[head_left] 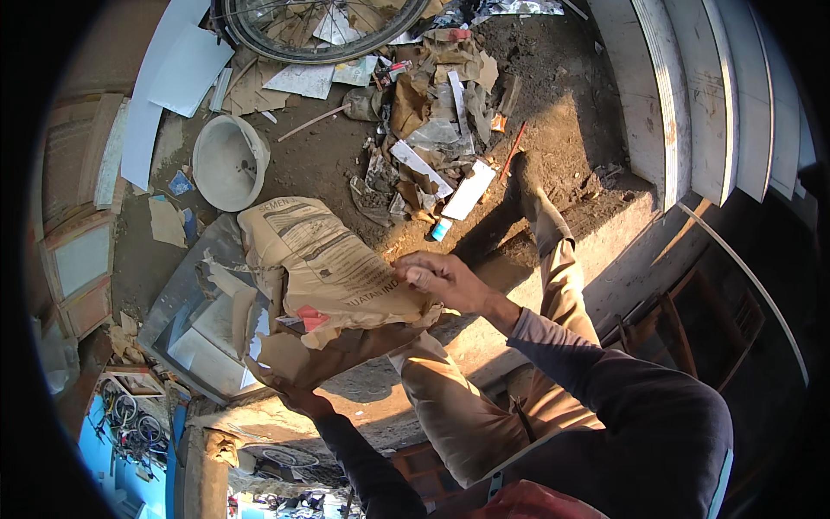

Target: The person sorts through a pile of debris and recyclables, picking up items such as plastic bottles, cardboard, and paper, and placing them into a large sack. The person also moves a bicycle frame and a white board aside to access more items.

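right hand (437, 278): fingers curled, gripping upper right edge of torn paper sack (333, 268)
left hand (303, 400): below sack, mostly hidden by a torn flap; seems closed on the lower edge, finger spread cannot be told
sack: brown, printed, ripped along left and bottom, held between both hands above person's bent knee (432, 363)
pail (229, 162): white, lying on dirt up left of sack, apart from it
litter pile (432, 130): cardboard and paper scraps on ground, beyond sack
wheel (320, 30): bicycle wheel at top, over scraps
steps (692, 104): pale, at right
glass panel (203, 333): flat on ground left of sack
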`<action>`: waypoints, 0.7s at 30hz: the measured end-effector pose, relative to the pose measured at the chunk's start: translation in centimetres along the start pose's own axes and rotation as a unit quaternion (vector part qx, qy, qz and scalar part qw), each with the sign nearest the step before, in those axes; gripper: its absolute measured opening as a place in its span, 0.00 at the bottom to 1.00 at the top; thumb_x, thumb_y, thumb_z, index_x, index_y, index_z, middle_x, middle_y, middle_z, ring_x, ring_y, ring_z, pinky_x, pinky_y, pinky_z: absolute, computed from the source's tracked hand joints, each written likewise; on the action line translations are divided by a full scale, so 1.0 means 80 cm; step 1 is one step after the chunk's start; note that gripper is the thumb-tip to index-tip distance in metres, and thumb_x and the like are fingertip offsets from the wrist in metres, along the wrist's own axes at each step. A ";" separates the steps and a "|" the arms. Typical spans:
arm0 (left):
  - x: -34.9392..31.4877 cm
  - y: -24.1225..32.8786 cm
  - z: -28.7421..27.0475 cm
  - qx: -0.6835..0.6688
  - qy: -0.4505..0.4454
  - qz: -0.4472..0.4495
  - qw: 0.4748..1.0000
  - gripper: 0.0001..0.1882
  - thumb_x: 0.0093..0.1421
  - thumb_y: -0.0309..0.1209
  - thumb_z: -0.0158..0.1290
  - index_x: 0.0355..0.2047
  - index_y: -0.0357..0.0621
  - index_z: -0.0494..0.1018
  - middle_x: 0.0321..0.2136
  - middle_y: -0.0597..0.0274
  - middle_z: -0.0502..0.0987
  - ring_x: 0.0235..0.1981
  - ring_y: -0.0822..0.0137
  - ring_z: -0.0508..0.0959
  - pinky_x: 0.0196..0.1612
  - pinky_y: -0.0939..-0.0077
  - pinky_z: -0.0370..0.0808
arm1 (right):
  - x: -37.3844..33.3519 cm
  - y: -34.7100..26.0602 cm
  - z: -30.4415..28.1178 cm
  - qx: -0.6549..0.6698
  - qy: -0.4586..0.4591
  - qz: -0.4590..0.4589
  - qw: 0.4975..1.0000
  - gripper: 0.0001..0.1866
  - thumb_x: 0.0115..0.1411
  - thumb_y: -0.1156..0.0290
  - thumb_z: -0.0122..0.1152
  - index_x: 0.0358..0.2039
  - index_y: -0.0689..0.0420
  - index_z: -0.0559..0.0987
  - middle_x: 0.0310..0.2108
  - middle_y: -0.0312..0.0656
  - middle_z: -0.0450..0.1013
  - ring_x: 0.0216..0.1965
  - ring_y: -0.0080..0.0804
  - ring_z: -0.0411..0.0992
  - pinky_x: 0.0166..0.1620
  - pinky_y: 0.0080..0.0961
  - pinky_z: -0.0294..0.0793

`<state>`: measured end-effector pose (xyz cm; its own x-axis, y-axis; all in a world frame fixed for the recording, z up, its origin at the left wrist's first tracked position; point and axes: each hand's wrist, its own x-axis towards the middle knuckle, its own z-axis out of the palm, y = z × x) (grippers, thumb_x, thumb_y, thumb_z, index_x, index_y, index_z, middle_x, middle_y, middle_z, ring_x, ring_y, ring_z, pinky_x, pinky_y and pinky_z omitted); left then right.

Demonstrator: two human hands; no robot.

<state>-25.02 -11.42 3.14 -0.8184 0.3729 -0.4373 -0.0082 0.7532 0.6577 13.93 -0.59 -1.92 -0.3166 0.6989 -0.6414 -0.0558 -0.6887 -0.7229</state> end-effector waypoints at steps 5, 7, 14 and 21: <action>0.029 -0.034 0.002 0.086 -0.009 0.015 0.996 0.42 0.73 0.58 0.44 0.74 0.37 0.53 0.70 0.41 0.60 0.67 0.45 0.67 0.63 0.52 0.73 | 0.083 0.208 -0.177 0.171 0.403 0.228 0.870 0.16 0.72 0.59 0.58 0.49 0.59 0.76 0.42 0.40 0.77 0.43 0.28 0.74 0.47 0.30 0.76; 0.030 -0.041 0.002 0.071 0.001 0.015 0.997 0.43 0.72 0.57 0.45 0.75 0.39 0.51 0.71 0.43 0.57 0.68 0.45 0.66 0.65 0.49 0.71 | 0.111 0.299 -0.217 0.076 0.317 0.257 0.910 0.40 0.63 0.47 0.66 0.62 0.66 0.66 0.55 0.53 0.73 0.53 0.44 0.72 0.55 0.42 0.73; 0.045 -0.056 -0.003 0.094 0.046 -0.032 0.994 0.42 0.72 0.55 0.45 0.75 0.40 0.51 0.71 0.46 0.57 0.69 0.47 0.64 0.68 0.52 0.66 | 0.179 0.459 -0.231 -0.203 0.379 0.204 0.879 0.66 0.57 0.50 0.71 0.71 0.76 0.33 0.68 0.83 0.43 0.71 0.75 0.48 0.72 0.48 0.54; 0.048 -0.065 0.000 0.120 0.095 -0.047 0.987 0.39 0.72 0.55 0.45 0.74 0.42 0.55 0.70 0.46 0.59 0.68 0.46 0.64 0.67 0.50 0.67 | 0.085 0.405 -0.312 -0.177 0.497 0.047 0.848 0.26 0.64 0.67 0.57 0.61 0.63 0.69 0.38 0.65 0.77 0.43 0.61 0.78 0.45 0.49 0.75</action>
<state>-28.11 -13.94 -1.96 -0.9135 0.2039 -0.3520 0.0281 0.8949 0.4454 33.64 -13.33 -36.10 0.6606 0.5832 -0.4727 0.2692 -0.7718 -0.5760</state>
